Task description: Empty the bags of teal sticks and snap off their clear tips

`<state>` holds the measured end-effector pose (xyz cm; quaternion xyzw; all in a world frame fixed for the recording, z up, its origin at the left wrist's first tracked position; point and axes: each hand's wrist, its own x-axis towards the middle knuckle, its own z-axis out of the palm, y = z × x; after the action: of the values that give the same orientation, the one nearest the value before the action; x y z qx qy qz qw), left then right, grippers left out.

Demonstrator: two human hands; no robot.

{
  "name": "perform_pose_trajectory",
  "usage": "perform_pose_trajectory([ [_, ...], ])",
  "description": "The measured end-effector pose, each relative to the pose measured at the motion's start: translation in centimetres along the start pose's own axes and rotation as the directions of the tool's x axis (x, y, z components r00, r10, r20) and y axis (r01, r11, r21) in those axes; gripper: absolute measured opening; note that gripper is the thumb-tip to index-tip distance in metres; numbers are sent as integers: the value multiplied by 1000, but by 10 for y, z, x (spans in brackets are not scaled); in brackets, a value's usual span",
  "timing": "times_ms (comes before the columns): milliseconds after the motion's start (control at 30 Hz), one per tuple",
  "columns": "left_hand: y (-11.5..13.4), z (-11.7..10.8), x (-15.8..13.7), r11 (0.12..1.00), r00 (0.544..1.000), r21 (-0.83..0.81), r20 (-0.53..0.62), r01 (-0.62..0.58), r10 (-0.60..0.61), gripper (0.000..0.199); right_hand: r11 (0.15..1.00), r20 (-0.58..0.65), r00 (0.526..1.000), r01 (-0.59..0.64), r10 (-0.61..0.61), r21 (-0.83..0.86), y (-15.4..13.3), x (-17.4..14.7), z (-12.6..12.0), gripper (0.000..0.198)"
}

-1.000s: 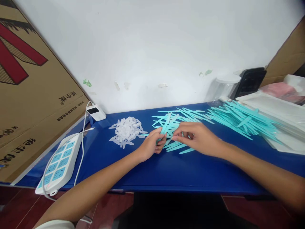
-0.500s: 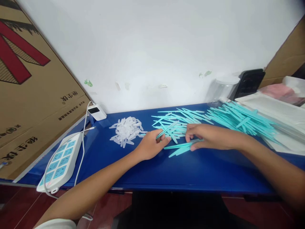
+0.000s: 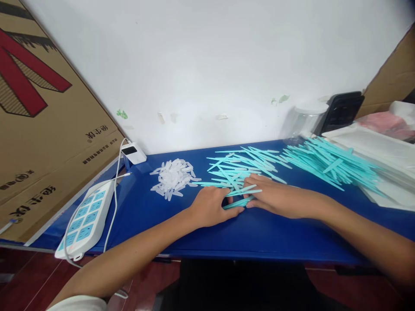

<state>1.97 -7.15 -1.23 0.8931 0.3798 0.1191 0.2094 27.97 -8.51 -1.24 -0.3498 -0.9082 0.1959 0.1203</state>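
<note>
My left hand [image 3: 209,207] is closed around a couple of thin, tapered teal plastic sticks [image 3: 251,191], whose ends point right across the front of my right hand. Close beside it, my right hand [image 3: 272,194] bends its fingers onto more teal sticks [image 3: 238,203] low over the table; its fingertips are partly hidden. Behind both hands lies a loose spread of the same sticks [image 3: 246,157]. To the left of my left hand is a heap of small translucent white tapered pieces [image 3: 175,176].
A larger teal stick pile [image 3: 330,164] lies at right, against white trays [image 3: 385,147]. A clear jar [image 3: 308,119] and a black device [image 3: 343,110] stand behind. A power strip [image 3: 87,218], white cable and small white device [image 3: 133,152] are at left, beside a cardboard box [image 3: 65,129].
My right hand has moved left, bringing its sticks up to my left hand. The left hand's sticks have swung from pointing up and away to pointing right, and its thumb has lowered.
</note>
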Motion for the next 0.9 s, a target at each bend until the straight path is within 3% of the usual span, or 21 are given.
perform_pose_trajectory([
  [267,-6,-3,4,992,996,123,92,-35,23,37,995,-59,998,28,-23,92,-2,7,-1,35],
  [500,-10,-4,3,977,991,198,125,-81,56,28,962,28,981,-196,194,189,0,4,-22,34],
  [600,-11,-6,1,978,990,183,122,-97,75,17,945,46,964,-266,262,190,4,1,-29,35],
  [800,-11,-14,1,990,996,130,72,-62,53,14,969,-16,976,-214,218,122,22,-3,-34,41],
  [900,-11,-17,1,998,996,12,69,-56,55,16,962,5,971,-236,238,139,22,-3,-41,42],
])
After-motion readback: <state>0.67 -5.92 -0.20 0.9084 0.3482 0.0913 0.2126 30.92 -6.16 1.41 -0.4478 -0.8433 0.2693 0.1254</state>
